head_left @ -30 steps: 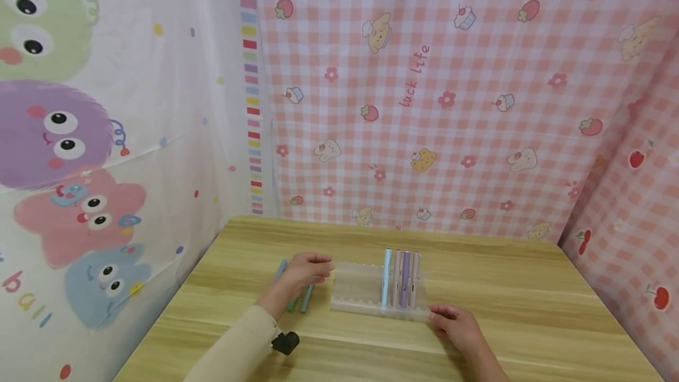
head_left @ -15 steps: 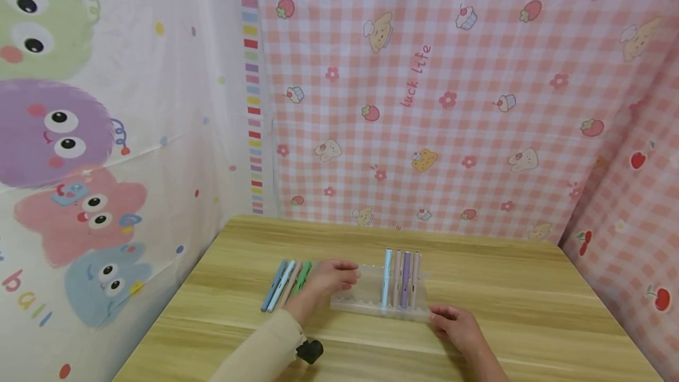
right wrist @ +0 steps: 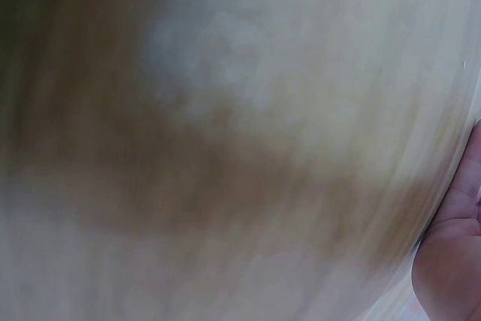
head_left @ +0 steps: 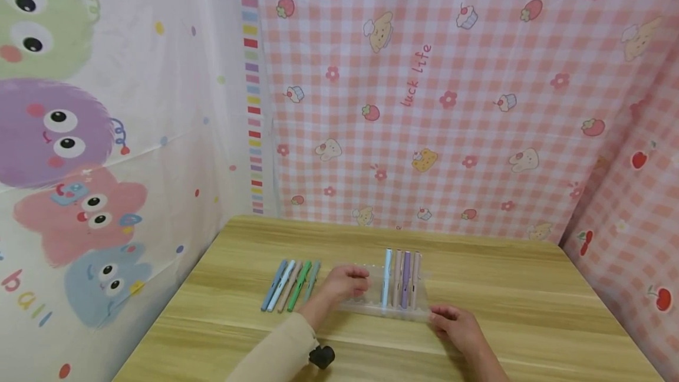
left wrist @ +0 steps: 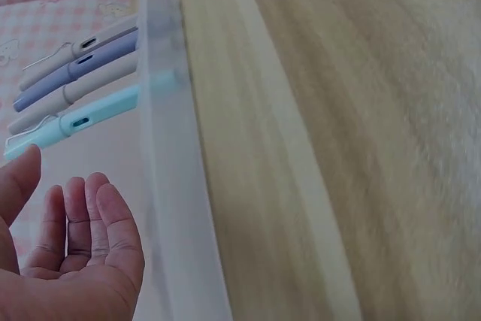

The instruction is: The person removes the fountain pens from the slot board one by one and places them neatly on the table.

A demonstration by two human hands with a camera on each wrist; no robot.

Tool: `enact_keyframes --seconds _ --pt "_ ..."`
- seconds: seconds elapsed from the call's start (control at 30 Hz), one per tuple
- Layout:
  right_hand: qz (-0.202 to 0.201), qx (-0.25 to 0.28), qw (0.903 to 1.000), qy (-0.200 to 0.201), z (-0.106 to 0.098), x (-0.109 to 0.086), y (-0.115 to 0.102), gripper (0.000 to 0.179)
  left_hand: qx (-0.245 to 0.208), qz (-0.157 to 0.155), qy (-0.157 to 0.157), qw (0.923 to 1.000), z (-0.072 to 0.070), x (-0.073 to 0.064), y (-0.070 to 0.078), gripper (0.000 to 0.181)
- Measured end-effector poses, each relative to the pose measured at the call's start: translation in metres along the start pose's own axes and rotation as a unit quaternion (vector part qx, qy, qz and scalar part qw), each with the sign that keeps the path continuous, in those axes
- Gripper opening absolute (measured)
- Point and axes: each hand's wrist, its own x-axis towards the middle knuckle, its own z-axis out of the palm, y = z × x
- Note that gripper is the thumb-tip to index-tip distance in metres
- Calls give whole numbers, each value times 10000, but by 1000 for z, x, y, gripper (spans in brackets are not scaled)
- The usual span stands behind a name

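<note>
A clear plastic pen tray point(head_left: 366, 310) lies on the table, with several capped pens side by side in its right half: a light blue pen point(head_left: 386, 280), a purple pen point(head_left: 405, 282) and pinkish-beige ones. My left hand point(head_left: 342, 286) hovers over the left part of the tray. In the left wrist view its fingers point(left wrist: 98, 223) are loosely curved, thumb apart, with nothing between them. At the tray's right front corner, my right hand point(head_left: 457, 324) grips the end between thumb and fingers. The right wrist view catches only part of that hand point(right wrist: 451, 261).
Left of the tray, several pens lie in a slanted row, among them a green pen point(head_left: 299, 286) and a dark blue pen point(head_left: 273, 286). The wooden table point(head_left: 530, 323) meets a pink checked cloth point(head_left: 445, 134) at the back.
My left hand has moved right, from above the loose pens to over the tray's left part, uncovering the row of pens. The right hand has stayed at the tray's corner.
</note>
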Motion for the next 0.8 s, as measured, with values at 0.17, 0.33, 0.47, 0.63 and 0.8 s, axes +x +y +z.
enact_keyframes --seconds 0.17,0.33,0.47,0.63,0.8 --pt "30 38 10000 -14 0 0 0 22 95 -8 48 9999 7 3 -6 30" --pt "23 44 10000 -4 0 1 1 22 265 -21 117 9996 14 7 -8 29" --pt "30 52 10000 -2 1 1 2 22 437 -46 117 9990 19 8 -7 27" --pt "21 47 10000 31 1 1 2 22 470 -18 0 9989 26 8 -5 26" --pt "15 47 10000 36 1 1 2 23 342 36 1 9994 32 9 -7 25"
